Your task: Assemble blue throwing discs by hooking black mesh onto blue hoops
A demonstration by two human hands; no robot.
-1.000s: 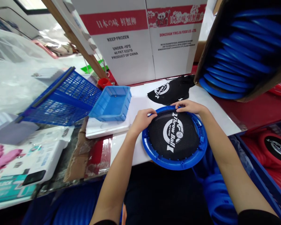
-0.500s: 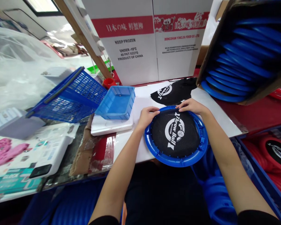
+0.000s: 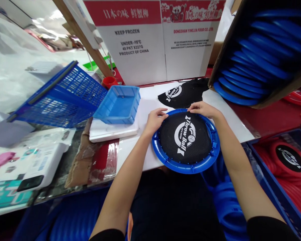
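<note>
A blue round plastic frame [image 3: 165, 159] lies on the white board [image 3: 150, 100] at the table's near edge. A black mesh disc [image 3: 184, 137] printed "Throw Ball" is stretched over it. My left hand [image 3: 155, 119] presses its curled fingers on the mesh at the frame's upper left rim. On the far rim rests my right hand [image 3: 202, 109], fingers bent down onto the mesh edge. Just behind lies a loose pile of black mesh pieces [image 3: 183, 93] with the same print.
A small blue tray [image 3: 117, 105] and a tilted blue basket [image 3: 60, 97] stand at left. White cartons [image 3: 150, 43] rise at the back. A cardboard box of blue frames [image 3: 256, 57] leans at right; red finished discs [image 3: 286, 157] fill a bin below it.
Both hands have stayed on the far rim of the frame, shifting only slightly along the mesh edge. The view has tilted a little.
</note>
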